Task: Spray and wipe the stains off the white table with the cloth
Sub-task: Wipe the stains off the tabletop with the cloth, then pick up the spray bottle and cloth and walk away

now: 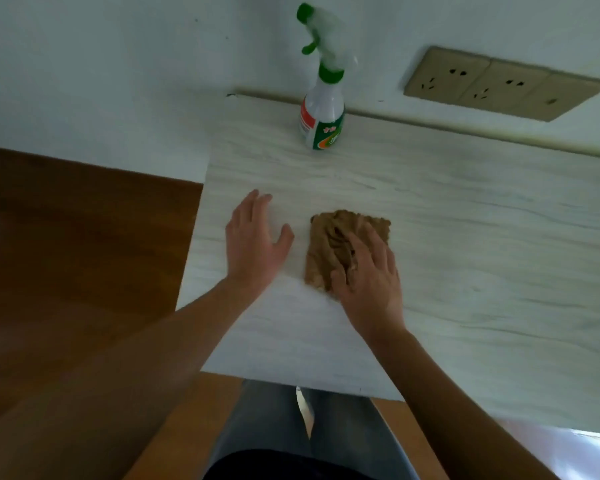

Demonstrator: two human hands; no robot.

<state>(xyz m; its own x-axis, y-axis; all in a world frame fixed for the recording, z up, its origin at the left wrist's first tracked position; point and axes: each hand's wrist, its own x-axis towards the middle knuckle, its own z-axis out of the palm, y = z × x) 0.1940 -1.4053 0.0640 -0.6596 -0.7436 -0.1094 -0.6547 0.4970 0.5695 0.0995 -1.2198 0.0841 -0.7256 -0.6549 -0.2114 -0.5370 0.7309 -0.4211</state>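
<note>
A crumpled brown cloth lies on the white, faintly grained table. My right hand presses down on the cloth's near right part, fingers bunched into its folds. My left hand rests flat on the bare table just left of the cloth, fingers spread, holding nothing. A white spray bottle with a green trigger head stands upright at the table's far edge, against the wall, well beyond both hands. No stain is plainly visible on the tabletop.
A beige strip of wall sockets sits on the wall behind the table to the right. The table's left edge drops to a brown wooden floor. My legs are under the near edge.
</note>
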